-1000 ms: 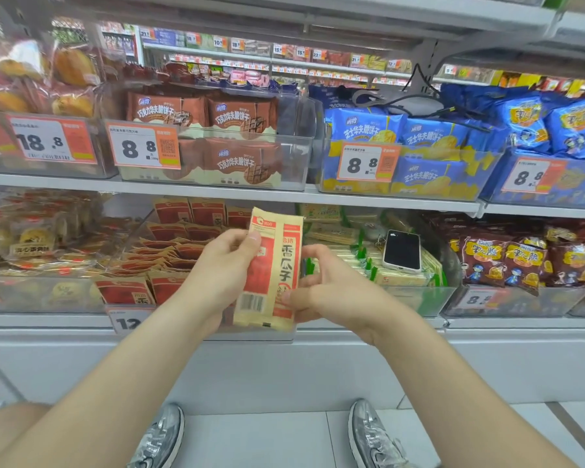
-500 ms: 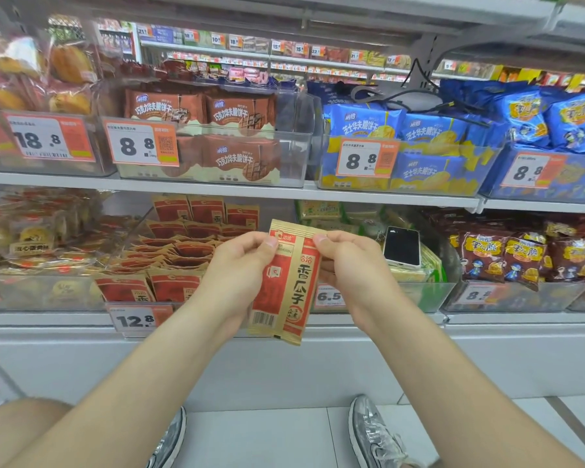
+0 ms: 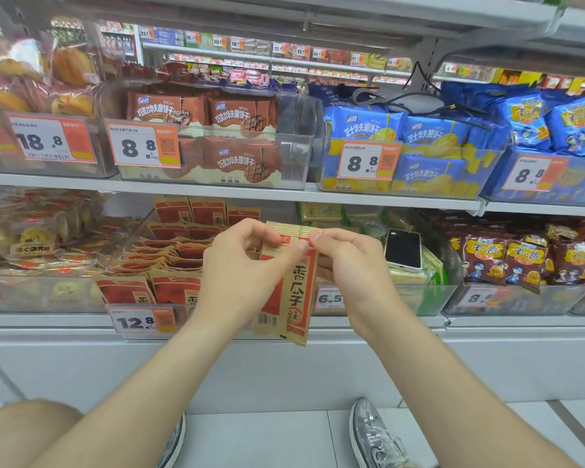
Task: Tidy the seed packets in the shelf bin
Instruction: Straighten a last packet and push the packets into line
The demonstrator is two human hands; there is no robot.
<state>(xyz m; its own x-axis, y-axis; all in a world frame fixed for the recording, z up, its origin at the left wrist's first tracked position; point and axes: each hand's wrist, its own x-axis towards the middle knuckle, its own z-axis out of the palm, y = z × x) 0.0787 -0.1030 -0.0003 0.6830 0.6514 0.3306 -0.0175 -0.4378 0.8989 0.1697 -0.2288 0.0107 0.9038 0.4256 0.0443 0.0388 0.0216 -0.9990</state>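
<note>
the left hand (image 3: 240, 275) and the right hand (image 3: 348, 265) hold 1 red and tan seed packet (image 3: 296, 298) upright in the air, in front of the clear shelf bin (image 3: 184, 314) and not inside it. both hands pinch its top edge between thumb and forefinger, and the other fingers are curled. maybe a 2nd packet is behind it, i cannot tell. more packets (image 3: 179, 255) are in the bin, some flat, some standing at the back. a white phone (image 3: 403, 248) lies in the next bin to the right.

Bare forearms (image 3: 142, 383), bare left knee (image 3: 24, 423), shiny silver lace-up sneakers (image 3: 374, 437), grey soles.
</note>
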